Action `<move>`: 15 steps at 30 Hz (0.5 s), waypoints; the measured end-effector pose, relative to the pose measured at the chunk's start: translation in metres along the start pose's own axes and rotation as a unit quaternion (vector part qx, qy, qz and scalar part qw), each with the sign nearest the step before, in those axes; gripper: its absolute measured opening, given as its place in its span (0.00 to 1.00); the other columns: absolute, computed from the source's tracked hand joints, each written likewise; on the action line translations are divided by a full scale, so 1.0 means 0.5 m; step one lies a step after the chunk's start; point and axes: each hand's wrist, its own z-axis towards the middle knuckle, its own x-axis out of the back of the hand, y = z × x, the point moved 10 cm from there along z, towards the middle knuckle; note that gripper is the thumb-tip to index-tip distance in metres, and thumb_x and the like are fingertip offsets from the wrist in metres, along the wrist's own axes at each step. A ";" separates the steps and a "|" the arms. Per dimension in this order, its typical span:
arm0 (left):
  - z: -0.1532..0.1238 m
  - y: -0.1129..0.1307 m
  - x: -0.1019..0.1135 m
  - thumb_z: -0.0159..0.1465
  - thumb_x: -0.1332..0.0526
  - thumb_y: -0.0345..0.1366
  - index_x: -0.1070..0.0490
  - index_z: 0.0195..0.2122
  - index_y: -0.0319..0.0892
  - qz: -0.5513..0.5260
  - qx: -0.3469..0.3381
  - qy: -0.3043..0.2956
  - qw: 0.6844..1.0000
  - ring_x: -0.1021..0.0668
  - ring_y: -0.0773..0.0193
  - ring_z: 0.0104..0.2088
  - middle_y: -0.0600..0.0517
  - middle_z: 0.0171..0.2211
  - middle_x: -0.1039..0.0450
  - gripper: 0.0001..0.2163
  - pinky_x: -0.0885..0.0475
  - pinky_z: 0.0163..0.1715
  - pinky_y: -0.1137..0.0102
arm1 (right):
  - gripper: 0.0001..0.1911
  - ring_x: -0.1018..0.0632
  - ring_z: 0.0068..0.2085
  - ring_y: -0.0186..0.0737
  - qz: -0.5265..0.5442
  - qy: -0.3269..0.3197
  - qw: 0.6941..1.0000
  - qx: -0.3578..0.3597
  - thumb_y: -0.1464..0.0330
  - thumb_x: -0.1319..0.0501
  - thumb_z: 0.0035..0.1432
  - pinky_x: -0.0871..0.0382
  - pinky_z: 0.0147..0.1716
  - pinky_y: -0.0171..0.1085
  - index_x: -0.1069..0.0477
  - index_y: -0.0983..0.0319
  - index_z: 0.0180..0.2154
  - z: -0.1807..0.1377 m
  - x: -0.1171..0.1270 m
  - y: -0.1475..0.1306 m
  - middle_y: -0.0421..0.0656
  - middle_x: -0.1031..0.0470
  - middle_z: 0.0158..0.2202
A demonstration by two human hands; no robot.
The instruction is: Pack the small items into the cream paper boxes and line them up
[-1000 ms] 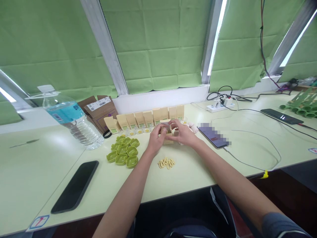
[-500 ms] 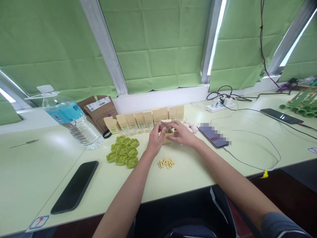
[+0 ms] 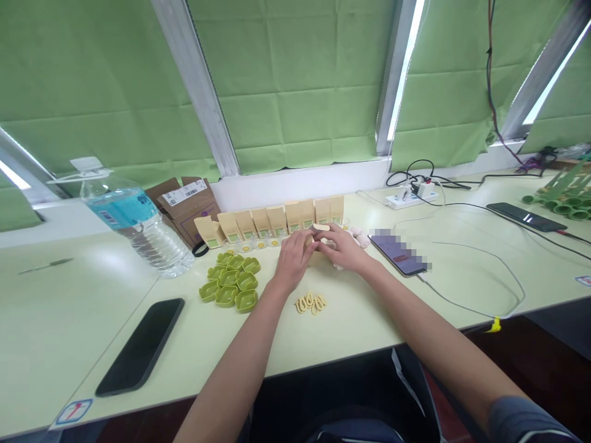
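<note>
A small tan cardboard box (image 3: 317, 259) stands on the table between my two hands, mostly covered by them. My left hand (image 3: 293, 257) is curled against its left side, thumb toward the top. From the right, my right hand (image 3: 342, 247) grips the box near its raised flap, fingers bent over the upper edge. What lies inside is hidden. Just in front of the box is a little pile of pale yellow loops (image 3: 310, 303). Several green moulded cups (image 3: 228, 278) sit grouped left of my left hand. Pinkish-white round pieces (image 3: 361, 237) lie behind my right hand.
A row of similar tan boxes (image 3: 263, 224) stands along the back, with small clear containers (image 3: 260, 243) before it. A water bottle (image 3: 138, 221) leans by a brown carton (image 3: 191, 212). Phones (image 3: 141, 346) lie left and right; a white cable (image 3: 480, 312) crosses the right side.
My left hand has moved slightly right and closed over the front of the box, whose opening no longer shows. My right-hand fingers have drawn in toward the left thumb.
</note>
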 end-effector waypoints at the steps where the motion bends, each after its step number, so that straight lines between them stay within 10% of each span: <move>1: 0.000 0.004 -0.001 0.73 0.52 0.48 0.34 0.54 0.46 0.014 -0.005 -0.006 1.000 0.27 0.57 0.54 0.47 0.53 0.27 0.17 0.36 0.55 0.60 | 0.10 0.24 0.45 0.46 -0.002 0.003 1.000 -0.009 0.62 0.41 0.65 0.31 0.47 0.45 0.23 0.58 0.40 0.000 0.000 0.006 0.47 0.28 0.42; 15: 0.001 0.012 -0.007 0.73 0.49 0.46 0.34 0.54 0.48 0.016 -0.003 -0.031 0.999 0.28 0.55 0.56 0.47 0.54 0.28 0.14 0.37 0.56 0.58 | 0.08 0.25 0.51 0.49 -0.035 0.022 0.999 0.008 0.70 0.43 0.65 0.31 0.51 0.48 0.25 0.59 0.41 0.002 -0.011 0.026 0.50 0.28 0.48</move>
